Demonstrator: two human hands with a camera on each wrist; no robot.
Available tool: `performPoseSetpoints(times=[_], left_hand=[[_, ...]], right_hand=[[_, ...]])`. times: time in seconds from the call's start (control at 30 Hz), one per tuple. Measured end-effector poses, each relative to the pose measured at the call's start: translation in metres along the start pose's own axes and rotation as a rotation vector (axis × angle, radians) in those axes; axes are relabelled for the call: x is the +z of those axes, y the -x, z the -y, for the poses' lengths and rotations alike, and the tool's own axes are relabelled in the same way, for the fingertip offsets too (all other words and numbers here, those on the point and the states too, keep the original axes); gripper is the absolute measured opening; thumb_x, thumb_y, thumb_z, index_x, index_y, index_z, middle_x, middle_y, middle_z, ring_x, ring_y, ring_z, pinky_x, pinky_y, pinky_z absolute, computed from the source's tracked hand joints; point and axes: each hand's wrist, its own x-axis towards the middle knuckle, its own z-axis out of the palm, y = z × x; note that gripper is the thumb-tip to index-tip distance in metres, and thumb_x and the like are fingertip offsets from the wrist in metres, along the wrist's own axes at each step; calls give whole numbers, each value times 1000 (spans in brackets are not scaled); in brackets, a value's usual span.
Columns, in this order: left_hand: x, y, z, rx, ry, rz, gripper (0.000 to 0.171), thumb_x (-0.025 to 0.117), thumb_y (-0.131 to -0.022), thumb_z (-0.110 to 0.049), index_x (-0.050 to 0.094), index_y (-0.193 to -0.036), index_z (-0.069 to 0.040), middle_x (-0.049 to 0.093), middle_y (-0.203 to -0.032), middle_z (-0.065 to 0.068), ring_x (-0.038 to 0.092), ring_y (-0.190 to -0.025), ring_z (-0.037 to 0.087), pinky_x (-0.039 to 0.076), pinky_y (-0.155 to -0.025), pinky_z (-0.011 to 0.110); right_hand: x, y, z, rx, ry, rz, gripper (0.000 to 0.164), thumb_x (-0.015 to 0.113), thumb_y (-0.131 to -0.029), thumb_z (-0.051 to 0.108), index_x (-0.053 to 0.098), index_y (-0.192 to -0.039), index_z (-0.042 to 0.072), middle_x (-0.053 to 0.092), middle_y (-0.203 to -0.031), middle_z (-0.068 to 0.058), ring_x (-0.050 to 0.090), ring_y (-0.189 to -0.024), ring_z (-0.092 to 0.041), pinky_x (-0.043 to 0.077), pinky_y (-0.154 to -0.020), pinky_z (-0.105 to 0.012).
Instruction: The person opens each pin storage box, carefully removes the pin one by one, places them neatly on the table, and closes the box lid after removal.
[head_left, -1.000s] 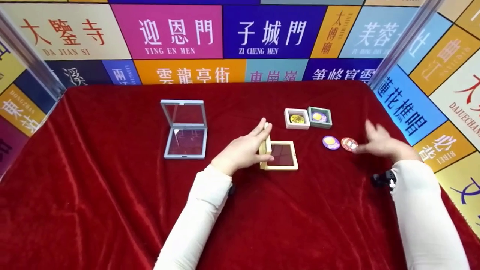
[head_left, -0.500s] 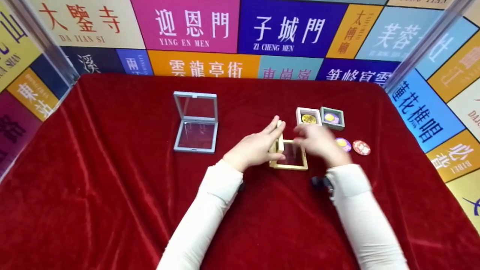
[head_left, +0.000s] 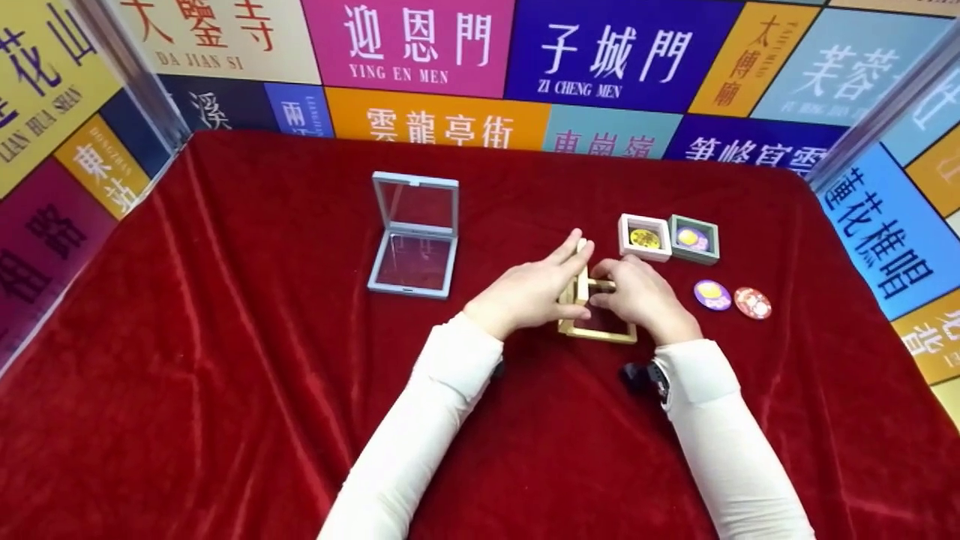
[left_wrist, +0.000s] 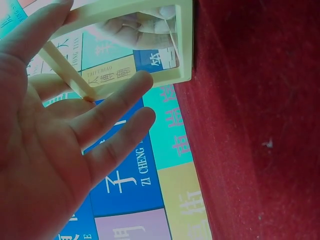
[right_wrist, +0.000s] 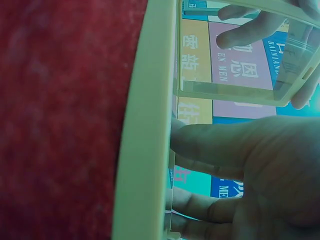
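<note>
A cream hinged display frame with clear film panes (head_left: pixel 600 336) stands open on the red cloth. My left hand (head_left: pixel 529 292) holds its raised lid upright, with the thumb on the near edge and fingers on the far edge. In the left wrist view the lid's rim (left_wrist: pixel 186 40) lies across those fingers. My right hand (head_left: pixel 637 296) reaches down inside the base, fingers bent and tips low over the film. From the right wrist view, the base's rim (right_wrist: pixel 145 120) hides the tips of the right hand (right_wrist: pixel 280 170); I cannot tell whether they pinch something.
A blue-grey hinged frame (head_left: pixel 412 262) stands open to the left. Behind the right hand are a pale pink box (head_left: pixel 631 251) and a green box (head_left: pixel 703 256), each with a round badge inside. A purple badge (head_left: pixel 712 295) and a red badge (head_left: pixel 752 303) lie to the right.
My right hand has moved left from beside the red badge and down into the cream frame's base. My left hand keeps holding the lid. The whole view has shifted, so the scene sits further right.
</note>
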Motion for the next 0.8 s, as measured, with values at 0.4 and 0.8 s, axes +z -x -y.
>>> performPoseSetpoints(times=[0.4,0.8], left_hand=[[-2,0,3,-5,-9,-12,89,66,-84,-46,17,-153,-19,7,-162,6,53,-127,22,47,-100,36],[-9,3,6,-43,-41,-61,88,71,-81,-43,24,-152,-20,34,-154,8,46,-134,20,44,-103,42]], right_hand=[[2,4,0,22,12,-5,35,71,-81,17,65,-114,7,61,-106,-17,54,-97,-31,44,-83,-47],[-2,8,2,85,62,18,34,74,-78,26,66,-107,10,64,-100,-15,58,-94,-31,46,-78,-49]])
